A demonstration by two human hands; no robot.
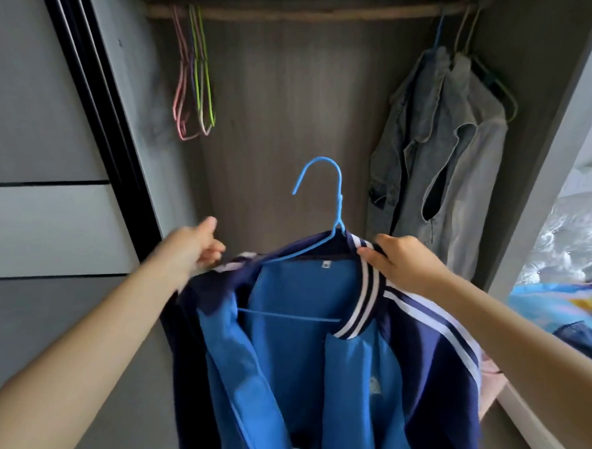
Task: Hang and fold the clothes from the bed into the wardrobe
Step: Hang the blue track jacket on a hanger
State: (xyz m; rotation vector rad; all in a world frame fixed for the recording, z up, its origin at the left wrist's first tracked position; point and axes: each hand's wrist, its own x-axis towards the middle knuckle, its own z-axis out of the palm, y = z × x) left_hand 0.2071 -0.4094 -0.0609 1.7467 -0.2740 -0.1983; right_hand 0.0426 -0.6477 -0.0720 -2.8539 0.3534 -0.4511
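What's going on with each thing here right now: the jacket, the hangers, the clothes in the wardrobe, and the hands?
Blue jacket: open-fronted, on the blue hanger, not yet on the rail.
Blue hanger: inside the jacket, hook free in the air.
Left hand: grips the jacket's shoulder.
Right hand: grips the striped collar.
Empty hangers: hanging on the rail.
Denim garments: hung on the rail.

A zip-up fabric jacket [331,380] is showing bright blue panels, navy sleeves and navy-and-white striped trim, on a light-blue wire hanger [336,206]. Beyond the jacket, pink, purple and green wire hangers [194,78] and faded-blue denim garments [428,155] are hanging.
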